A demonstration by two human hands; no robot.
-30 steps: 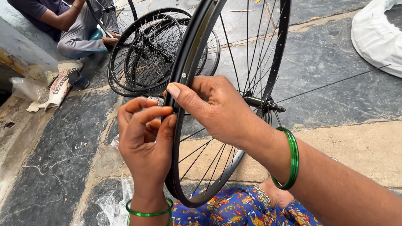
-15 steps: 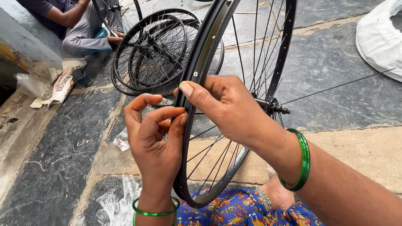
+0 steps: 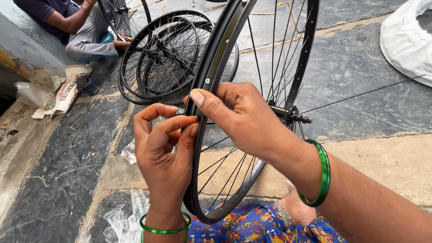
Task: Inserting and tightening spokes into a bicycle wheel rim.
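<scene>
Wheel rim (image 3: 211,72) sat clamped in my right hand (image 3: 243,119) while my left hand (image 3: 162,148) pinched, probably, a spoke nipple, mid-lacing; seating it needed careful alignment.

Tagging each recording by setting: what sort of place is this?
Probably an informal outdoor bicycle-wheel workshop on a stone floor. Both hands, left hand and right hand, hold a spoked wheel rim; more wheels lie stacked beyond, beside another seated person.
</scene>
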